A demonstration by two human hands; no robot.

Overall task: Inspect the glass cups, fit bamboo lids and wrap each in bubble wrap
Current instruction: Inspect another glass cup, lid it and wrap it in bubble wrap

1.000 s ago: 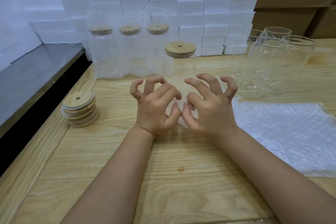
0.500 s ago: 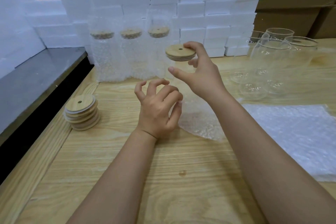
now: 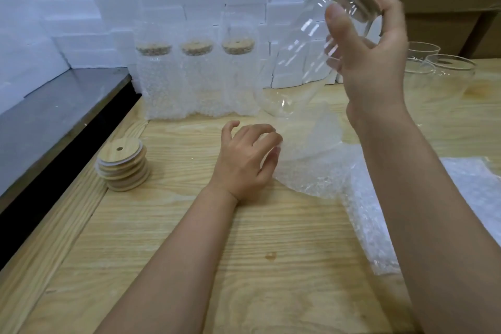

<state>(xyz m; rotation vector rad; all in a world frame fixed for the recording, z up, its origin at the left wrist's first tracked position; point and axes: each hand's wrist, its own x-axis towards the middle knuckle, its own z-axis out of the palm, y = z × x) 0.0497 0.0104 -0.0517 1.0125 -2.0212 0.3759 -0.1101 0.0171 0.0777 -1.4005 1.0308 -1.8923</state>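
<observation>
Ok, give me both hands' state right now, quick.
Left hand: fingers pinching the edge of the bubble wrap sheet.
Right hand: gripping the lidded glass cup, tilted in the air.
</observation>
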